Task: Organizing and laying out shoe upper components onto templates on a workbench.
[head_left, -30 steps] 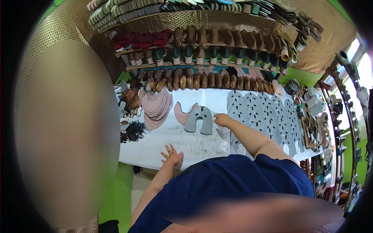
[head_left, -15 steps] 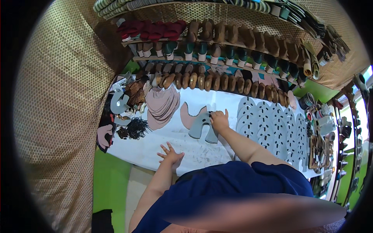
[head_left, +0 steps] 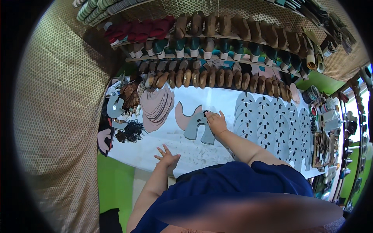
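A grey horseshoe-shaped shoe upper piece (head_left: 190, 132) lies on the white table, its two legs toward me. It overlaps a pink curved piece (head_left: 181, 117) beneath it. My right hand (head_left: 217, 123) is at the grey piece's top edge, fingertips pressed together beside a small dark strip there, other fingers raised; what they pinch, if anything, is too small to tell. Another dark strip (head_left: 200, 120) sits on the grey piece. Near the table's front edge, my left hand (head_left: 168, 159) hovers or rests with its fingers spread, holding nothing.
Overlapping rows of grey pieces with dark strips (head_left: 264, 126) cover the table's right side. Fanned pink pieces (head_left: 157, 106) and a black tangle of strands (head_left: 135, 130) lie left. Shoes stand in rows along the back (head_left: 220, 78) and on shelves. Tools (head_left: 321, 145) crowd the right end.
The view has shifted slightly, so the table's things sit a little farther left. My right fingertips stay at the grey piece's top edge; my left hand remains spread near the front edge.
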### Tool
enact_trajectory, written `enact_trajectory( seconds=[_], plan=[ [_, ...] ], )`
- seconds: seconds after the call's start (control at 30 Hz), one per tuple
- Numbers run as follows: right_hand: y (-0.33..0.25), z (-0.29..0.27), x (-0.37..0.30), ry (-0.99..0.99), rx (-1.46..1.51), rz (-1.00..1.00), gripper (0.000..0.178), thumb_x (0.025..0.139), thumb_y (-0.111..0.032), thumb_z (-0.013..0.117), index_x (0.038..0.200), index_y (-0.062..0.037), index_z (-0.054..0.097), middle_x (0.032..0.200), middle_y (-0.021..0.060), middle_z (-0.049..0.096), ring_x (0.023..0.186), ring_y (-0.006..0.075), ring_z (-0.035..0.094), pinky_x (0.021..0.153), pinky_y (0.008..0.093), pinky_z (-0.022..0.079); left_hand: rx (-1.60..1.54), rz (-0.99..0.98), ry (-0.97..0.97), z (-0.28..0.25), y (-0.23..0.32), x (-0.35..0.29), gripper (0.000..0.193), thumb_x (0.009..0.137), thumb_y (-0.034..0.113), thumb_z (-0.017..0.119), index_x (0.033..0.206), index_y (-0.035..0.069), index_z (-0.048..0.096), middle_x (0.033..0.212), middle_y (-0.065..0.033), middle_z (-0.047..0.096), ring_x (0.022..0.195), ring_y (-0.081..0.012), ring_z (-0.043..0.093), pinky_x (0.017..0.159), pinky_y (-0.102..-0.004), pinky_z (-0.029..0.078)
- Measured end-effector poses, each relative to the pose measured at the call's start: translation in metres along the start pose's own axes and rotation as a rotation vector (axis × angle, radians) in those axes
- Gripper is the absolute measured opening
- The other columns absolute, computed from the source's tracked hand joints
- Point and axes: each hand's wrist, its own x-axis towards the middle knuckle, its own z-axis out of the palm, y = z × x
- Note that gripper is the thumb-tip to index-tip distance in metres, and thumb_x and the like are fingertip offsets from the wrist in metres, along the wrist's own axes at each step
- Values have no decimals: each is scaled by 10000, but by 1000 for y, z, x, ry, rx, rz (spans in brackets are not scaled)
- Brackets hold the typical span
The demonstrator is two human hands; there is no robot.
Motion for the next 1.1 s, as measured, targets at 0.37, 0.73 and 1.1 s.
enact_trajectory(
  seconds=[0.37,0.73,1.1],
  plan=[
    [8,-31,9,-219,395,106,158,873,-176,652,1024,-146,688,1005,59,710,1132,223,612,1120,575,292,-16,27,3,5,-9,12,1290,753,677,698,1555,230,-208,1569,-193,-351,1372,-626,-257,1040,-805,83],
    [35,-215,41,-530,455,10,125,833,-174,704,936,-139,766,1048,88,729,1277,256,557,1141,713,49,17,27,-19,5,-13,18,1303,750,689,686,1543,218,-235,1553,-221,-365,1361,-655,-234,1018,-818,115],
    [166,-86,96,-396,267,447,214,829,-227,716,1001,-102,739,950,118,728,904,300,690,783,398,524,20,61,-76,-8,2,-3,1325,779,717,624,1510,78,-277,1497,-362,-347,1338,-646,-289,1116,-692,-75]
  ],
)
